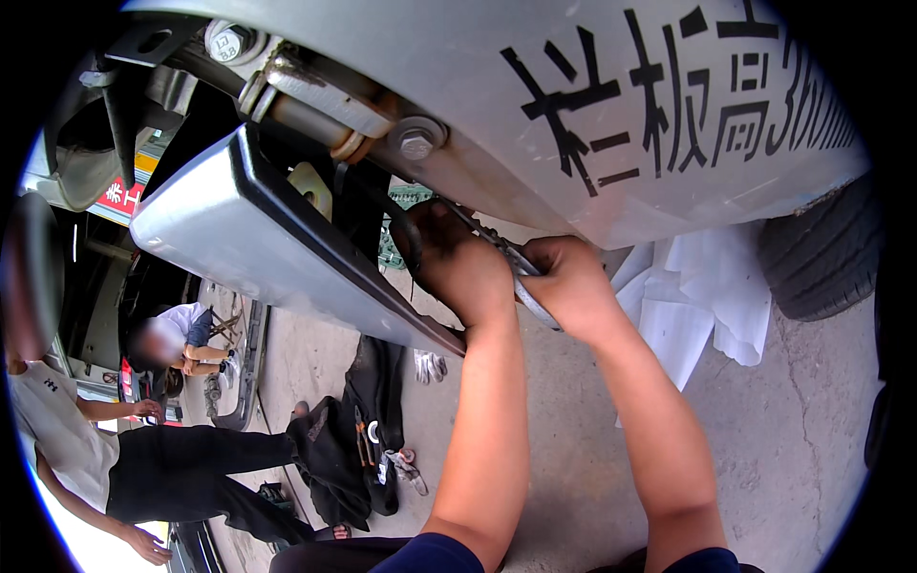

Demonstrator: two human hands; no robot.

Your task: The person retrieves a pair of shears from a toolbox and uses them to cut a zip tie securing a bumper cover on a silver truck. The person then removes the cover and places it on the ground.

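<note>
Both my arms reach up beneath the edge of a silver-grey vehicle panel [449,57] with black markings. My left hand [470,272] is closed, its darkened fingers bent up beside a dark curved cable or hose [406,227]; what they grip is hidden. Close by, my right hand [573,291] pinches a long, thin grey strip [537,304] that runs slantwise between the hands; its exact kind is unclear. Left of my hands, a silver trim panel [258,234] with a black edge angles downward. Above it, a large bolt [416,143] sits in a rusty bracket [325,91].
White sheets [669,315] lie on the concrete near a tyre [826,253]. A green tool tray [409,196] shows behind my left hand. Black cloth [334,449] with tools and gloves [430,367] lies at lower left. One person [67,420] stands left; another [191,334] sits farther off.
</note>
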